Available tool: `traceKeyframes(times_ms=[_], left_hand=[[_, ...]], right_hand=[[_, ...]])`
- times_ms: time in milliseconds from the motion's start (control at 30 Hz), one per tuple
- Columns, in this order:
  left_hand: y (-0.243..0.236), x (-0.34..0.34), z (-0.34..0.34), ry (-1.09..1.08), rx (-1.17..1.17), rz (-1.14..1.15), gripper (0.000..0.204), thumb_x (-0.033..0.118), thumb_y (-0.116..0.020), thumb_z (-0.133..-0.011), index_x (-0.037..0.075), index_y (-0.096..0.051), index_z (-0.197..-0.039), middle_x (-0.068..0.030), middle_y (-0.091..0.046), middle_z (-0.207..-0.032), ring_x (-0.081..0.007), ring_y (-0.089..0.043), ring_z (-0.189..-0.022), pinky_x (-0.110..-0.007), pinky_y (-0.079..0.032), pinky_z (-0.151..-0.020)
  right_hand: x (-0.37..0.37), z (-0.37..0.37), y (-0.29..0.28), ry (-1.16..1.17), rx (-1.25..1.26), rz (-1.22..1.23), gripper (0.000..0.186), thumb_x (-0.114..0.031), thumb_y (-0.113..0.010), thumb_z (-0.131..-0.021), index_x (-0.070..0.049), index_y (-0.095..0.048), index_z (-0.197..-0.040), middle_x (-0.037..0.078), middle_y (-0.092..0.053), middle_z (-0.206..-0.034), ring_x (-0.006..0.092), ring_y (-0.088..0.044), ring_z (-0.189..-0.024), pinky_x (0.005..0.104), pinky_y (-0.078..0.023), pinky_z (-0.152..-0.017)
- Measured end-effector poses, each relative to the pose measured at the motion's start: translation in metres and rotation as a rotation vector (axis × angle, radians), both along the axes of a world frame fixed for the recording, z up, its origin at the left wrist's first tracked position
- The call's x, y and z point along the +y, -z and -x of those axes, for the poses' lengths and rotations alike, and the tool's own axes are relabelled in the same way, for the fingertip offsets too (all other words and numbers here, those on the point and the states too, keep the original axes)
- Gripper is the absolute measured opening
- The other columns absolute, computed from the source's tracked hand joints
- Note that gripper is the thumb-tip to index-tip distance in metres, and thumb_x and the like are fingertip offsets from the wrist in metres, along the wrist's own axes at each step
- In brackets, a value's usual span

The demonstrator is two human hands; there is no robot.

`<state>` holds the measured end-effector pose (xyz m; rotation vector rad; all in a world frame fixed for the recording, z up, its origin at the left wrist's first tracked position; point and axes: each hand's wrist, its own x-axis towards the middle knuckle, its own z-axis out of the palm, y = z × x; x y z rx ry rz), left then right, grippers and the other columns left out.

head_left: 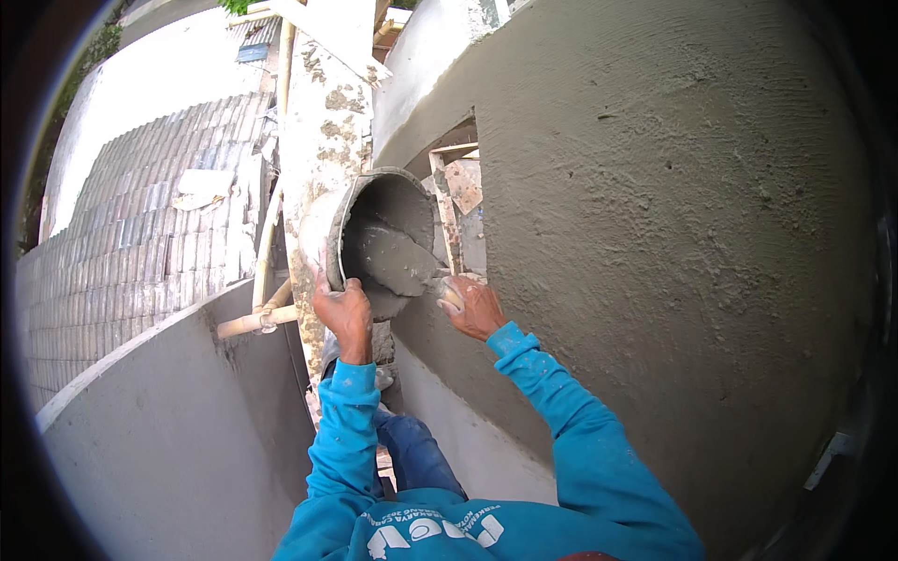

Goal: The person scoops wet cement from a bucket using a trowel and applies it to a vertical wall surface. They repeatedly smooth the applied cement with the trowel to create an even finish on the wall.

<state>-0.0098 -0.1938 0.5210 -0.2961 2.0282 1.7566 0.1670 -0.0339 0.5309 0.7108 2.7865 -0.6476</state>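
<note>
A mortar bucket (323,224) lies tipped with its mouth toward me, its inside coated in wet grey mortar (383,301). My left hand (346,313) is closed over the near rim, fingers hooked on its edge. At the bucket's right side, my right hand (475,309) is closed around the pale handle of a trowel (440,274). Its blade reaches into the mouth and is smeared with mortar, so its outline is hard to make out. Fresh grey plaster covers the wall (655,215) right of my hand.
A splattered plank (327,122) runs away from me beside bamboo poles (257,321). An opening in the wall shows a wooden frame (447,210). A low grey wall (178,411) curves along the left, with a tiled roof (150,215) beyond and lower.
</note>
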Motion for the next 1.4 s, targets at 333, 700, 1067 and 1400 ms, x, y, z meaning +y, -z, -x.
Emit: traceKeyframes(times_ms=[333, 700, 1067, 1400], left_hand=[[0.040, -0.009, 0.040, -0.107, 0.067, 0.087, 0.040, -0.001, -0.061, -0.075, -0.012, -0.059, -0.113, -0.0090, -0.062, -0.084, -0.0159, -0.053, -0.071, -0.032, -0.046, -0.069], [0.021, 0.014, 0.032, -0.046, 0.073, 0.146, 0.052, -0.001, -0.062, -0.073, -0.012, -0.057, -0.123, -0.0178, -0.069, -0.099, -0.0209, -0.064, -0.087, -0.033, -0.049, -0.083], [0.064, 0.004, 0.035, 0.042, -0.078, 0.214, 0.049, -0.001, -0.059, -0.074, -0.008, -0.060, -0.122, -0.0145, -0.067, -0.096, -0.0195, -0.060, -0.078, -0.032, -0.049, -0.074], [0.154, -0.036, 0.058, -0.076, -0.041, 0.301, 0.044, 0.004, -0.064, -0.076, -0.010, -0.059, -0.117, -0.0133, -0.066, -0.093, -0.0200, -0.060, -0.081, -0.033, -0.048, -0.078]], right_hand=[[0.176, 0.058, -0.131, 0.751, 0.168, 0.418, 0.050, -0.031, -0.059, -0.095, 0.001, -0.050, -0.133, 0.003, -0.058, -0.077, 0.0070, -0.051, -0.054, 0.0240, -0.046, -0.047], [0.050, 0.024, -0.137, 0.250, 0.074, -0.031, 0.040, -0.021, -0.067, -0.087, -0.003, -0.060, -0.123, 0.018, -0.067, -0.091, 0.0348, -0.067, -0.082, 0.0459, -0.052, -0.072], [-0.005, 0.022, 0.073, 0.098, 0.068, 0.161, 0.047, -0.027, -0.073, -0.081, 0.001, -0.061, -0.118, 0.021, -0.067, -0.106, 0.0389, -0.065, -0.096, 0.0455, -0.053, -0.080], [0.186, 0.053, 0.043, 0.680, -0.028, 0.467, 0.048, -0.027, -0.059, -0.095, 0.001, -0.049, -0.134, 0.004, -0.061, -0.078, 0.0079, -0.053, -0.053, 0.0242, -0.045, -0.043]])
